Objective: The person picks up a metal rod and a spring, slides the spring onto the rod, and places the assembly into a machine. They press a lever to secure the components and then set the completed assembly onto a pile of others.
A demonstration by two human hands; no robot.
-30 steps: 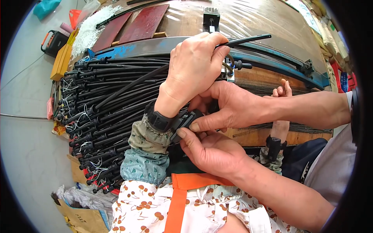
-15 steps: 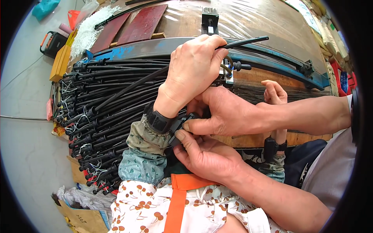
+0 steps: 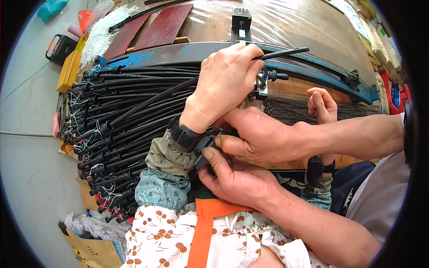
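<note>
Here's the left grip (image 3: 225, 76), high in the middle of the action, fingers and thumb closed on a slim black tube (image 3: 286, 52)! One end of that tube pokes out to the right of the grip, clear of everything there; to the left, a length that looks like the same tube slants down over a thick pile of black tubes (image 3: 134, 149), though the hand hides the join.

And look just below the left grip: a black strap (image 3: 184, 137) sits around the wrist, with a dark box (image 3: 203, 156) beside it, and that box is pinched by another person! The co-worker's upper hand (image 3: 263, 136) and the co-worker's lower hand (image 3: 241, 181) both have thumbs right on it.

Over to the right grip (image 3: 324, 107), well apart from its partner, beyond the co-worker's forearm: fingers loosely curled, nothing to be seen in it. A second dark box (image 3: 314, 169) sits at its wrist, and dark springs (image 3: 286, 111) lie between the two grips. Behind the left grip runs a blue rail (image 3: 308, 71) across the bench (image 3: 277, 29).

So how far along? The strap is round the wrist, so that part looks done; whether the box is fastened, I can't tell, with thumbs covering it. The pile is plentiful, but the gripped tube isn't laid down, and its finish can't be judged from here.
</note>
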